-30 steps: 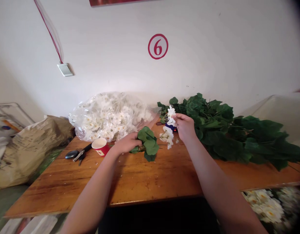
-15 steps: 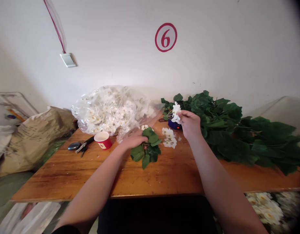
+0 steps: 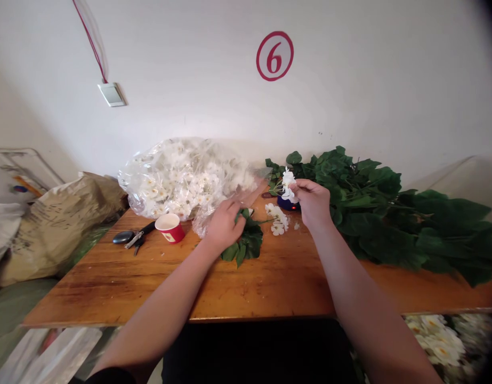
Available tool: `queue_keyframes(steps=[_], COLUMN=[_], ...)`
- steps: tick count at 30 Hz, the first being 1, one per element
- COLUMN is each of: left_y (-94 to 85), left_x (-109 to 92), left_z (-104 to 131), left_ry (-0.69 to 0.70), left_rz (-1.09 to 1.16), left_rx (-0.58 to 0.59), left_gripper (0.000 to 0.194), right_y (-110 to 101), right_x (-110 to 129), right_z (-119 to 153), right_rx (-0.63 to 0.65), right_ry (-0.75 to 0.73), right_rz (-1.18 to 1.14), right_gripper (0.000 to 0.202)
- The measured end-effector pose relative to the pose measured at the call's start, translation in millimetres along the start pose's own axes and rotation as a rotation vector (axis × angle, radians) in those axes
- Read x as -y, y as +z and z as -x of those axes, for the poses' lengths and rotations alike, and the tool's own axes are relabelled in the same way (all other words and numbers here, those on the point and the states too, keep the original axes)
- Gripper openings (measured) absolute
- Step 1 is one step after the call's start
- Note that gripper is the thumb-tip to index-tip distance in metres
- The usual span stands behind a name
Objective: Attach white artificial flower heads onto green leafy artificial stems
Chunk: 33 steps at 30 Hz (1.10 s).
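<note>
My right hand [image 3: 312,200] pinches a small white flower cluster [image 3: 288,184] over a dark blue round device [image 3: 288,202] with a red light. On the wooden table, my left hand [image 3: 225,226] lies over a sprig of green leaves [image 3: 249,241], its fingers curled at the upper leaves; what they grip is partly hidden. Between the hands, loose white flowers [image 3: 277,218] rest on the wood, touching the tip of the sprig's stem.
A clear plastic bag of white flowers [image 3: 182,178] stands by the wall. Left of my hand are a red paper cup [image 3: 170,228] and black-handled pliers [image 3: 137,237]. Green foliage [image 3: 389,218] covers the right side. Brown sacks [image 3: 65,224] sit left of the table [image 3: 150,293].
My left hand has shifted up and over the leaf sprig, covering more of its upper part. The leaves have turned slightly. My right hand holds the white flowers in nearly the same place.
</note>
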State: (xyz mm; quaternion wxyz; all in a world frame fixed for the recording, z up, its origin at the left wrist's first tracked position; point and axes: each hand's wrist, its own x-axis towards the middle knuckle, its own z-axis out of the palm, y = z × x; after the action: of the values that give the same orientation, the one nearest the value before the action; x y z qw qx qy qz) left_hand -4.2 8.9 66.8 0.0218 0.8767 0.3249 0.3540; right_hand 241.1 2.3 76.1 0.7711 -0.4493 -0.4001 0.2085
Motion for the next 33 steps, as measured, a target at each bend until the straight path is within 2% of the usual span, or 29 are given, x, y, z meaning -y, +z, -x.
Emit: queue_keyframes(steps=[2,4,7,10,18,21,23,25,30,33], left_y=[1.1,4.6,11.0,12.7,1.2,1.3,1.3,0.7,2.1,8.9], left_x=[-8.5,-13.1,-10.6,-2.3,5.1,10.0,13.6,15.6,15.1,15.3], left_z=[1.0,2.1,3.6,4.4,0.5,-1.7,-2.9,-3.7,-4.3,-2.9], left_ry=[0.156,0.234,0.266,0.257,0.163,0.128,0.132,0.154,0.227,0.229], left_rz=[0.007,0.0,-0.013,-0.028,-0.085,-0.187,-0.26,-0.311,-0.311,-0.289], left_rx=[0.052,0.14,0.245,0.277,0.073,0.0,-0.001,0.055,0.298,0.359], left_gripper=[0.028,0.031,0.042,0.051,0.032,0.034,0.035,0.034,0.03,0.031], right_y=[1.3,2.8,3.9,2.5,-3.0,-2.1,-1.4,-1.0,-1.0,-1.1], right_x=[0.5,0.4,-1.3,-3.0,2.0,2.3,1.5,0.6,-0.5,-1.5], right_z=[1.6,3.3,4.5,3.7,3.7,5.6,6.3,6.5,6.4,6.1], right_rx=[0.006,0.016,0.035,0.036,0.05,0.068,0.077,0.082,0.077,0.085], right_ry=[-0.004,-0.007,-0.021,-0.047,-0.25,-0.253,-0.242,-0.24,-0.241,-0.261], right_rz=[0.002,0.011,0.044,0.085,0.267,0.278,0.279,0.278,0.265,0.26], right_gripper=[0.02,0.02,0.02,0.021,0.015,0.015,0.015,0.014,0.014,0.013])
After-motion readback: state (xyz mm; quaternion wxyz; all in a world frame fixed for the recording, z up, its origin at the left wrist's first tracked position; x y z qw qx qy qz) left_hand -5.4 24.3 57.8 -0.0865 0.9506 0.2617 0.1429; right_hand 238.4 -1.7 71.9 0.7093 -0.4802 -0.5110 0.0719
